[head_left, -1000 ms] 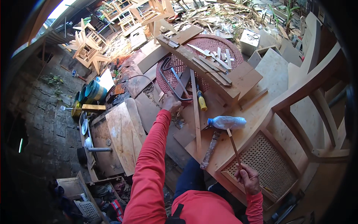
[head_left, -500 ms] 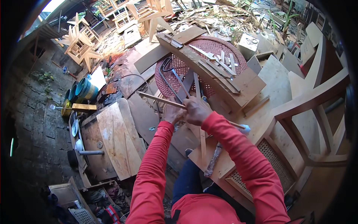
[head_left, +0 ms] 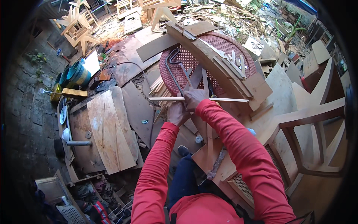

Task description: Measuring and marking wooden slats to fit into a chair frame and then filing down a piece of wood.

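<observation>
Wooden strip [head_left: 229, 99], slanted earlier, now level, pinched in right hand's [head_left: 195, 99] fingers, left hand's [head_left: 177, 114] hidden, by woven table's [head_left: 167, 83] near edge

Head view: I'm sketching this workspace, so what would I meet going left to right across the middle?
White dish → grey rod → pale worn board → left hand → right hand → wooden chair frame.

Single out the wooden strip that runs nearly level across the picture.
The slim pale wooden strip in the right hand: it sticks out on both sides of the fist, whereas the strips on the thick plank slant.
</observation>
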`<state>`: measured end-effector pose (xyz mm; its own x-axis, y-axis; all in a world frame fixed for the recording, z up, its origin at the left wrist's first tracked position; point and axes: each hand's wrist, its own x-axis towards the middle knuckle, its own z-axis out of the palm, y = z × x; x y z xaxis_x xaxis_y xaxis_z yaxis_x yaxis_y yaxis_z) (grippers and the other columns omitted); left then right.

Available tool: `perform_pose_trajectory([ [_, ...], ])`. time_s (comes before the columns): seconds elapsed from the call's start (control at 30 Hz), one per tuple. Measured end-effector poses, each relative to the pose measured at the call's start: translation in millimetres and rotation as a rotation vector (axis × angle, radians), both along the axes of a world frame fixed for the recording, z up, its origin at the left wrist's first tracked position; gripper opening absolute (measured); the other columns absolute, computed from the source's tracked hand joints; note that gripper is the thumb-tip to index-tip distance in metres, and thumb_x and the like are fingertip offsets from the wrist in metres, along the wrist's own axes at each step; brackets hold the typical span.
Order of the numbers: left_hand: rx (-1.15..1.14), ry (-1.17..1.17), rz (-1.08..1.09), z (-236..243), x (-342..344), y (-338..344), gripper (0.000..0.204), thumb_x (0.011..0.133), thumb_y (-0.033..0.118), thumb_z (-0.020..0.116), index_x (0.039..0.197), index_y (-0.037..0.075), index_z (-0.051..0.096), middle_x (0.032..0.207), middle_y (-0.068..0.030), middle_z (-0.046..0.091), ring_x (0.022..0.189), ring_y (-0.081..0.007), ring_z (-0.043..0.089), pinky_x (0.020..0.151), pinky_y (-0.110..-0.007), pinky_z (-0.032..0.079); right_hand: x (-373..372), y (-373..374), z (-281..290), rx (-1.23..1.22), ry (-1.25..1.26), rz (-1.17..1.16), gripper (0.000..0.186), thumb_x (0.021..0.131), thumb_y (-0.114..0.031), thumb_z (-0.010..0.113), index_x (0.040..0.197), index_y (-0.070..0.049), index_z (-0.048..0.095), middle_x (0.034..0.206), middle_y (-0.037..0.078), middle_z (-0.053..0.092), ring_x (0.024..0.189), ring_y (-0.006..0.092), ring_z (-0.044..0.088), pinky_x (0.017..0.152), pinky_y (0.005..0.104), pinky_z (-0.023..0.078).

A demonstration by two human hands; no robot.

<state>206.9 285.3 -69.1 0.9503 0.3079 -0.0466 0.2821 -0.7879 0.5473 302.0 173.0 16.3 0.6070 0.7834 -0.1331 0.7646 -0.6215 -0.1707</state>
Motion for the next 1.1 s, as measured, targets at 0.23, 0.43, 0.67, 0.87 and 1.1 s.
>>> perform_pose_trajectory([
  [0.23, -0.005, 0.102, 0.143, 15, -12, 2, 0.075, 0.079, 0.028, 0.083, 0.140, -0.003, 0.051, 0.114, -0.0300, 0.077, 0.104, -0.0484, 0.077, 0.088, -0.057, 0.063, 6, 0, 14, 0.085, -0.116, -0.044, 0.019, 0.085, -0.012, 0.078, 0.103, -0.013, 0.085, 0.106, 0.018, 0.083, 0.101, 0.0362, 0.082, 0.084, 0.0467, 0.064],
  [0.43, 0.120, -0.037, 0.137, 20, -29, -4, 0.058, 0.089, 0.032, 0.080, 0.128, -0.002, 0.053, 0.120, -0.0321, 0.069, 0.107, -0.0514, 0.075, 0.091, -0.057, 0.061, 8, -4, 15, -0.087, 0.071, -0.075, 0.024, 0.088, -0.021, 0.079, 0.109, -0.009, 0.085, 0.115, 0.020, 0.082, 0.111, 0.0381, 0.080, 0.092, 0.0471, 0.064],
  [0.67, 0.039, 0.063, 0.153, 56, -51, 3, 0.067, 0.083, 0.037, 0.082, 0.128, -0.004, 0.053, 0.116, -0.0353, 0.073, 0.106, -0.0539, 0.074, 0.091, -0.058, 0.060, 24, -12, 9, 0.056, 0.020, -0.152, 0.025, 0.084, -0.015, 0.075, 0.107, -0.009, 0.082, 0.112, 0.020, 0.081, 0.110, 0.0406, 0.079, 0.095, 0.0494, 0.063],
  [0.87, -0.121, 0.022, 0.248, 84, -152, 17, 0.073, 0.095, 0.047, 0.082, 0.145, 0.001, 0.056, 0.122, -0.0347, 0.074, 0.111, -0.0523, 0.075, 0.093, -0.055, 0.060, 42, -20, -7, 0.047, 0.021, -0.210, 0.024, 0.087, -0.011, 0.073, 0.110, -0.009, 0.081, 0.114, 0.020, 0.081, 0.111, 0.0386, 0.079, 0.094, 0.0496, 0.064],
  [1.1, -0.281, -0.292, 0.364, 42, -212, -8, 0.062, 0.106, 0.038, 0.077, 0.148, -0.003, 0.058, 0.110, -0.0215, 0.079, 0.097, -0.0338, 0.079, 0.085, -0.044, 0.061, 25, -24, 44, 0.042, 0.122, -0.215, 0.064, 0.101, -0.034, 0.073, 0.154, -0.003, 0.056, 0.154, 0.035, 0.050, 0.123, 0.0481, 0.073, 0.105, 0.0496, 0.061],
])
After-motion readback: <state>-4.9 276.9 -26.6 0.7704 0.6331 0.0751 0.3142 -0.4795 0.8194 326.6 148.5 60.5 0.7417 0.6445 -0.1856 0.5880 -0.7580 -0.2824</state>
